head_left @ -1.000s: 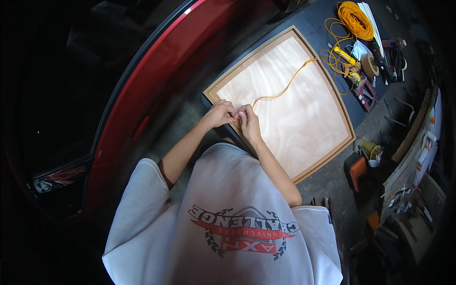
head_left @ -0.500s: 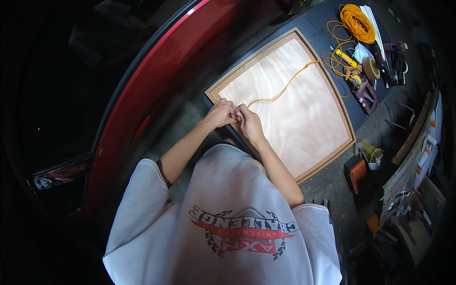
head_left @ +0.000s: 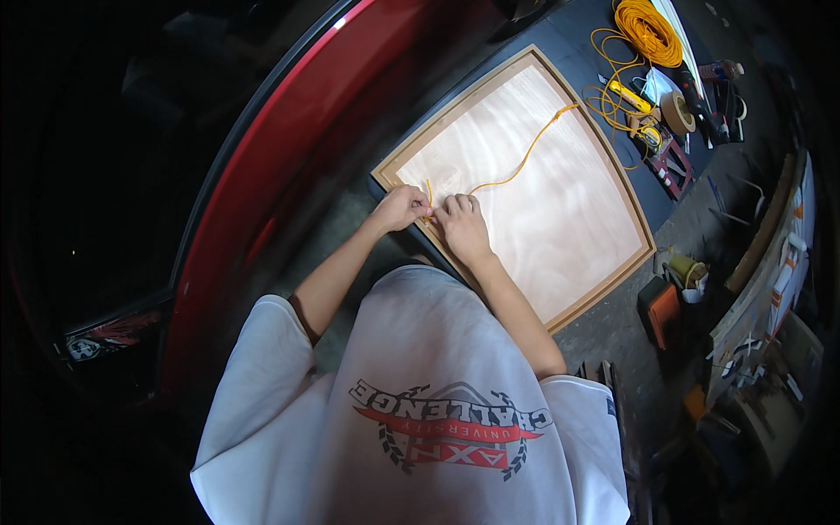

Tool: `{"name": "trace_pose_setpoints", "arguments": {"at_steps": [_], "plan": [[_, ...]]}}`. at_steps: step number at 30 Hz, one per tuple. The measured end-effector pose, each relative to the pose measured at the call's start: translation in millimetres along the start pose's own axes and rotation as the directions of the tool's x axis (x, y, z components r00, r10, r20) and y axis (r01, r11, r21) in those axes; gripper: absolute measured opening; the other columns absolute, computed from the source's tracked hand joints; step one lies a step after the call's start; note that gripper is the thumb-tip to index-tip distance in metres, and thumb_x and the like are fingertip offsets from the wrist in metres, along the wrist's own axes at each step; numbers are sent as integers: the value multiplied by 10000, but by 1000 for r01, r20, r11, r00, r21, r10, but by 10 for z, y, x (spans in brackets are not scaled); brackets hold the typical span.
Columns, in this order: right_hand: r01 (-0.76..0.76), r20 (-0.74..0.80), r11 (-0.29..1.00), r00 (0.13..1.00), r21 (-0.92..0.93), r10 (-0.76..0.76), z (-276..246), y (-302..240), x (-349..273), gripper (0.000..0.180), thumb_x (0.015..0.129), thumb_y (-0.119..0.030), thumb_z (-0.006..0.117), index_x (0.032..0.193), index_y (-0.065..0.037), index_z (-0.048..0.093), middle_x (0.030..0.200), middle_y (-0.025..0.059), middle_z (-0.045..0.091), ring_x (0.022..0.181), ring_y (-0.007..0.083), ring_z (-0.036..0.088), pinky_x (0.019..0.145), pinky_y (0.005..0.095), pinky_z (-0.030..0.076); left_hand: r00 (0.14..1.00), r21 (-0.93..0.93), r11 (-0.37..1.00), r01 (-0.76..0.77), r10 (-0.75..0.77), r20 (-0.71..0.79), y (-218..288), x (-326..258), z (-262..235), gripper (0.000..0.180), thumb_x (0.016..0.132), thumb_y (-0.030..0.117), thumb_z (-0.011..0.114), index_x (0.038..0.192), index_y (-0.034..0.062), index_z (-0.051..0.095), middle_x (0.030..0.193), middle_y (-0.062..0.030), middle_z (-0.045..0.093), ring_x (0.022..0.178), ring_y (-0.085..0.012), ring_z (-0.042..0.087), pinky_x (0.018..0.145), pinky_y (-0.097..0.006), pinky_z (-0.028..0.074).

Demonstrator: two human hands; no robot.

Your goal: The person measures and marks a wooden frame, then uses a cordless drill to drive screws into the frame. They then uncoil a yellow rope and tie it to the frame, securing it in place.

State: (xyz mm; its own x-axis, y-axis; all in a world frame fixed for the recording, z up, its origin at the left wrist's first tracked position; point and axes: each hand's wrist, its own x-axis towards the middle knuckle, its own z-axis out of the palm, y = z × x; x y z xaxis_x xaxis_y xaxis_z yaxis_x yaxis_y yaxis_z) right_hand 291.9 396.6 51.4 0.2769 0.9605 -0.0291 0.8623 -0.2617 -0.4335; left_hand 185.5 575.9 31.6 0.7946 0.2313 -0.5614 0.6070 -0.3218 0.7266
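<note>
A shallow wooden frame with a pale plywood panel (head_left: pixel 560 210) lies on a dark tabletop. Across the panel runs a thin orange cord (head_left: pixel 522 166), from the far right rim down to my right hand. At the near left rim my left hand (head_left: pixel 399 210) pinches the cord between thumb and fingers, and a short loose end sticks up beside the fingertips. My right hand (head_left: pixel 465 229) is right next to it, fingers bent over the cord at the frame's near edge. The fingertips partly hide the cord where it meets the rim.
Right of the frame lie a coil of orange cord (head_left: pixel 647 33), a yellow cutter (head_left: pixel 630 96), a tape roll (head_left: pixel 677 113) and a maroon tool (head_left: pixel 671 171). A red car door (head_left: pixel 262 166) stands close on the left. An orange-and-black box (head_left: pixel 661 317) sits on the floor.
My hands have moved slightly apart. A short cord end now shows by my left fingertips. My right hand has turned from a pinch to fingers laid over the rim.
</note>
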Motion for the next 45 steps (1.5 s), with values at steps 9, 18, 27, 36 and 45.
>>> {"name": "trace_pose_setpoints", "arguments": {"at_steps": [9, 18, 27, 36, 45], "plan": [[-9, 94, 960, 995, 280, -18, 154, -19, -85, 188, 924, -165, 556, 1021, -61, 680, 975, 78, 633, 1005, 248, 608, 891, 399, 477, 991, 309, 949, -58, 93, -99, 40, 35, 177, 240, 930, 278, 667, 852, 77, 773, 906, -114, 725, 940, -336, 619, 923, -459, 467], [-273, 120, 800, 961, 534, 248, 223, 81, 31, 118, 923, -161, 606, 898, -87, 694, 875, 90, 658, 900, 284, 618, 861, 411, 481, 939, 241, 959, -149, 214, -270, 46, -47, 297, 188, 930, 212, 621, 863, 75, 730, 870, -90, 666, 963, -314, 611, 897, -442, 426], [117, -114, 947, 990, 299, -86, 260, 4, -91, 160, 876, -145, 638, 1005, -72, 697, 845, 94, 646, 895, 284, 610, 867, 411, 479, 921, 242, 956, -167, 238, -307, 9, -18, 357, 160, 931, 182, 618, 866, 73, 715, 881, -100, 657, 915, -303, 645, 849, -429, 434], [-381, 84, 392, 798, 837, 597, 349, 53, 79, 276, 1015, -217, 642, 1096, 41, 695, 880, 142, 752, 758, 184, 694, 678, 317, 537, 960, 13, 997, -79, 79, -268, 93, -29, 238, 164, 873, 197, 705, 856, 37, 739, 785, -110, 664, 806, -293, 666, 779, -415, 495], [-405, 195, 234, 774, 884, 603, 538, -117, 256, 269, 1057, -167, 563, 932, 18, 714, 722, 62, 682, 631, 112, 600, 600, 295, 495, 894, 320, 891, -323, 398, -206, -70, -306, 138, 207, 855, 287, 779, 973, 118, 775, 996, -65, 714, 1072, -273, 627, 1078, -455, 369]]}}
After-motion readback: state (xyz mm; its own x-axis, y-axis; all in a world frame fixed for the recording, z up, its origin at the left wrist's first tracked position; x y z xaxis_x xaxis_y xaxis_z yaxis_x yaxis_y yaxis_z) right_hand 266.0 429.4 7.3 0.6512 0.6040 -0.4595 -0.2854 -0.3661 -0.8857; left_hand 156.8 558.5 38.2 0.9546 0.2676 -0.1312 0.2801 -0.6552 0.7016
